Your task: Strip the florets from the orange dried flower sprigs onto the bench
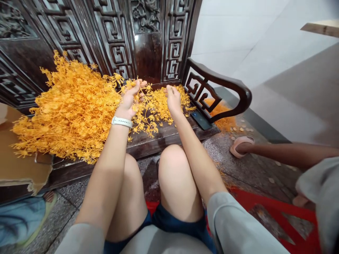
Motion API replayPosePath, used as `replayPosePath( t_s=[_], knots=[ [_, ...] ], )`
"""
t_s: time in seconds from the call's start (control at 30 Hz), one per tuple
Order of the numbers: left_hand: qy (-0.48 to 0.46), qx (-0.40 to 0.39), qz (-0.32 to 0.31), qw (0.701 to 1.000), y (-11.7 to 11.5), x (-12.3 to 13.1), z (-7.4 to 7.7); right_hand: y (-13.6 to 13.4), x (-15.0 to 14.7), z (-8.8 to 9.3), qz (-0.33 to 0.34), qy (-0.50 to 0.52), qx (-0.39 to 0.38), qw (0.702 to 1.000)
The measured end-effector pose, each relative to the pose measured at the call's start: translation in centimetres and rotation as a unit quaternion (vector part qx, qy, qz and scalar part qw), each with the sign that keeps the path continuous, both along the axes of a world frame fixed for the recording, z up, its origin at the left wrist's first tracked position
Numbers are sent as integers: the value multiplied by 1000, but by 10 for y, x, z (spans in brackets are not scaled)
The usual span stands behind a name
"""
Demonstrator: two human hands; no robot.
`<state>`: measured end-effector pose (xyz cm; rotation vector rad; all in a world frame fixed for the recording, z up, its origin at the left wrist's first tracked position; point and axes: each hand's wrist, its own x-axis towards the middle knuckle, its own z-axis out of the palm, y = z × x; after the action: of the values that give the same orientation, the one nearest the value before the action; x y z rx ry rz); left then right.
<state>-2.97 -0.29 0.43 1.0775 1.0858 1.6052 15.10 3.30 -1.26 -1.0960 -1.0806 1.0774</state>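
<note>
My left hand (128, 102), with a pale watch strap (122, 121) at the wrist, is closed on a branching sprig of orange plastic flower-like pieces (144, 88); part of it dangles below the palm. To the right, apart from it, my right hand (173, 100) is pinched shut above a smaller heap of loose orange pieces (159, 106). Whatever its fingertips hold, if anything, is too small to make out. Left of my left hand, a large tangled pile of orange sprigs (76, 109) covers much of the dark wooden bench (144, 141).
A dark phone (201, 120) lies by the bench's carved armrest (238, 90). On the left is a torn cardboard box (26, 169). More orange pieces (224, 116) lie beyond the armrest. Another person's leg (280, 153) reaches in from the right, near a red plastic stool (270, 204).
</note>
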Motion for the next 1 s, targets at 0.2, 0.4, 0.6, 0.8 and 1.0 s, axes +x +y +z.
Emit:
replayPosePath(
  t_s=[0.2, 0.4, 0.6, 0.8, 1.0],
  knots=[
    [-80, -30, -1, 996, -1, 7, 5, -25, -31, 11, 184, 53, 34, 981],
    [-263, -111, -36, 958, -1, 13, 2, -10, -21, 4, 157, 17, 198, 967],
    [-307, -148, 50, 939, 7, -11, -15, -15, 10, 58, 38, 82, 375, 922],
    [-272, -80, -24, 959, 9, 4, 2, -3, 10, -12, 72, 61, 4, 996],
    [-191, -72, -30, 979, 13, 16, -8, -18, 2, -29, 165, -33, 32, 985]
  ],
)
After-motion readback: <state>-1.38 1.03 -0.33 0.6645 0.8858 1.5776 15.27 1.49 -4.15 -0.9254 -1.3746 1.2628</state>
